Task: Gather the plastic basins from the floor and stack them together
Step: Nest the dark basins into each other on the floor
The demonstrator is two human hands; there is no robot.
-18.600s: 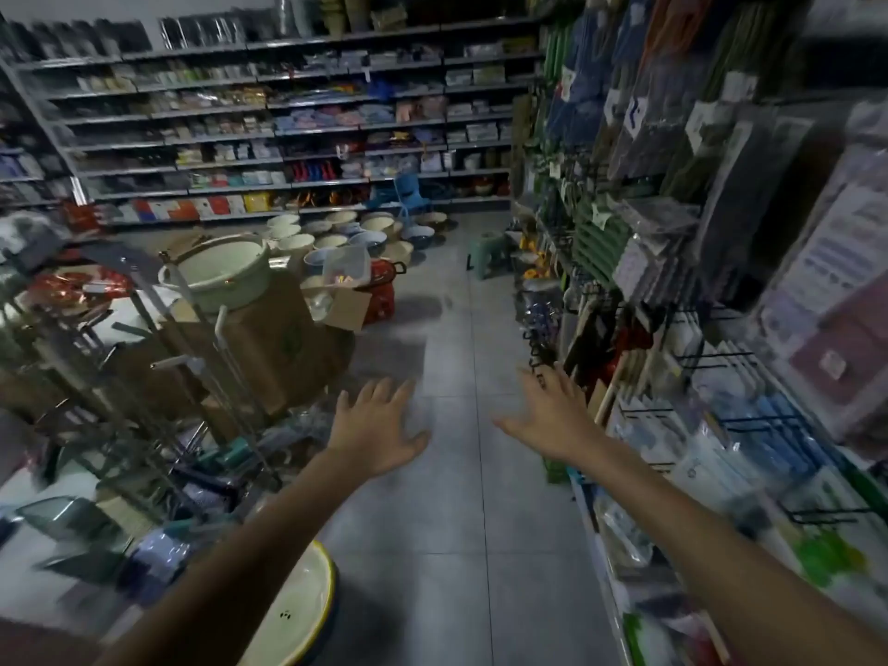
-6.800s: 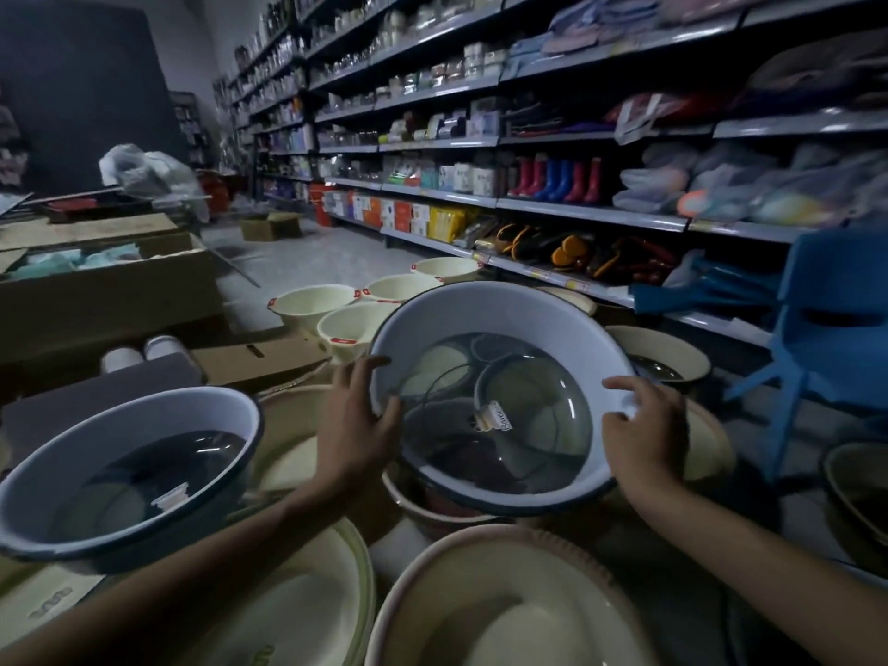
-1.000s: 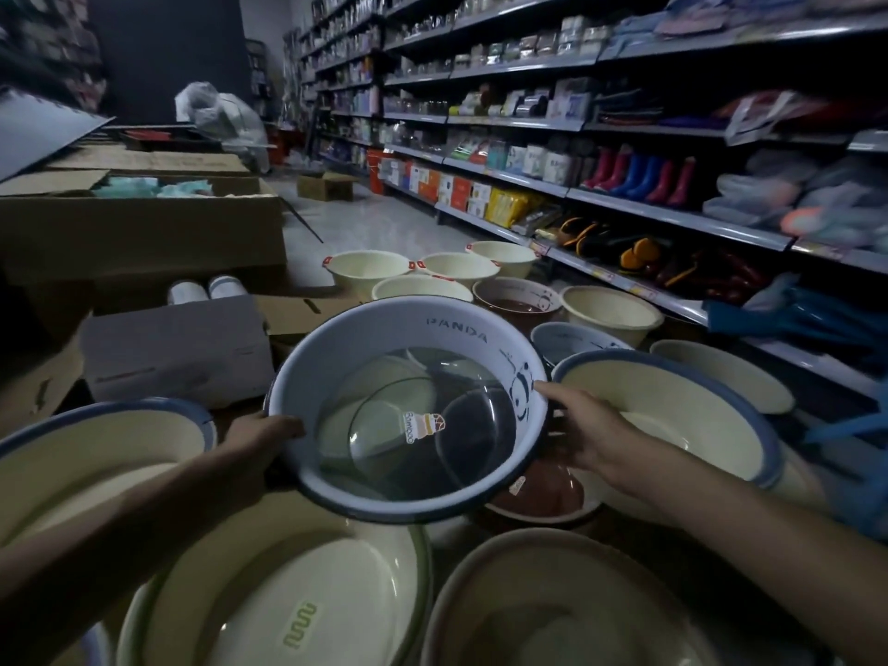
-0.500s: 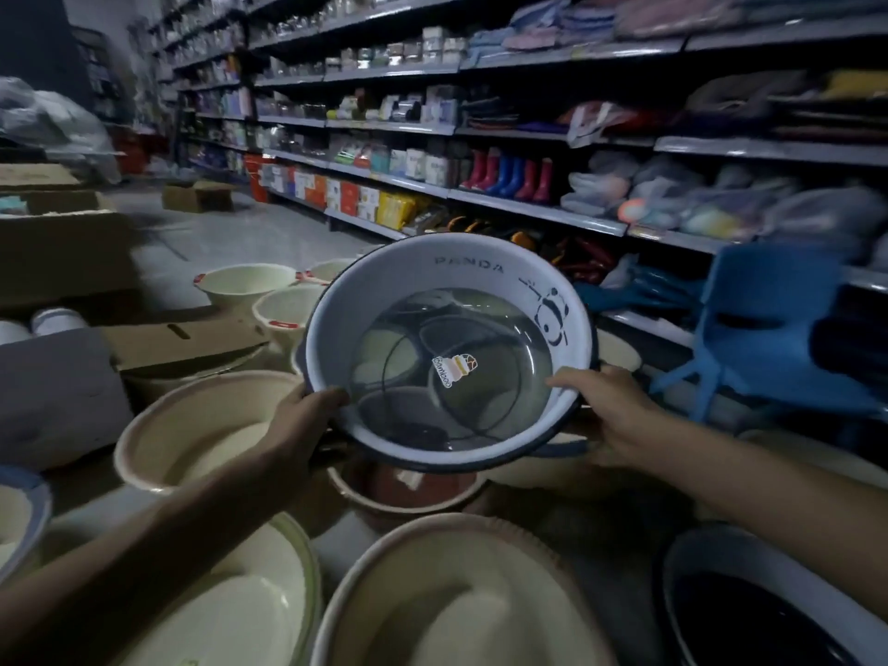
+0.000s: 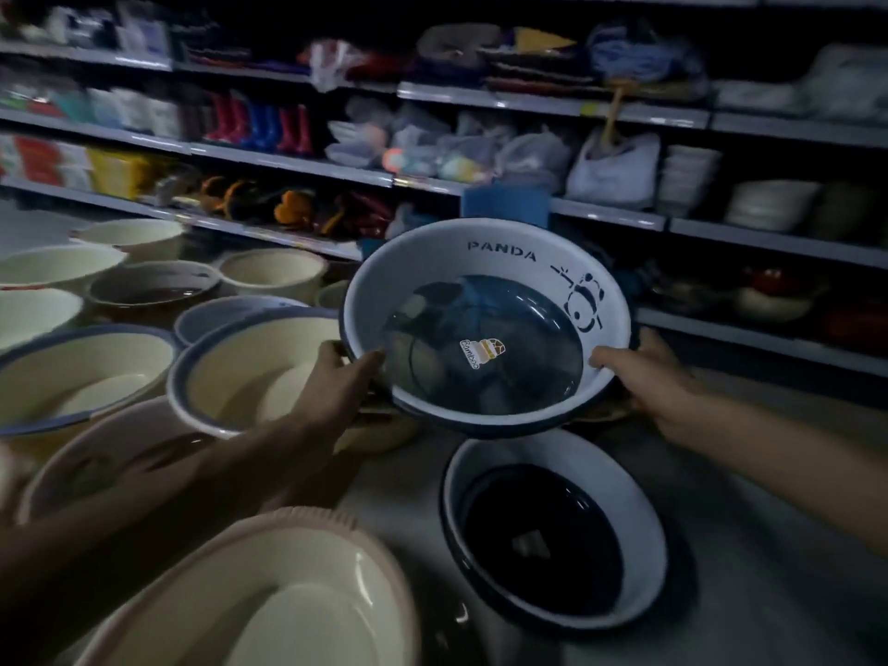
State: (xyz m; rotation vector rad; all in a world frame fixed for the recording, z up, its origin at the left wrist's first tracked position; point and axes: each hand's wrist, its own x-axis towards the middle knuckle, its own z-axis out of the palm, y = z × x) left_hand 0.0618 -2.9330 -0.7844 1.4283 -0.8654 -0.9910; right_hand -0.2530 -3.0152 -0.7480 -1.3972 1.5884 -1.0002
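I hold a white basin with a dark blue rim and see-through bottom (image 5: 485, 262), marked PANDA, tilted toward me in the air. My left hand (image 5: 336, 382) grips its left rim and my right hand (image 5: 648, 372) grips its right rim. Directly below it on the floor lies a matching white and dark blue basin (image 5: 620, 511). Several cream basins (image 5: 240, 358) with blue rims sit on the floor to the left, and a pinkish ribbed basin (image 5: 269, 593) is nearest me.
Store shelves (image 5: 528, 103) with boots, bags and stacked bowls run along the back. More cream bowls (image 5: 269, 271) crowd the floor at the far left. Bare grey floor (image 5: 769, 545) lies at the right.
I have swung to the right with the panda basin still in both hands. A matching blue-rimmed basin on the floor has come into full view below it.
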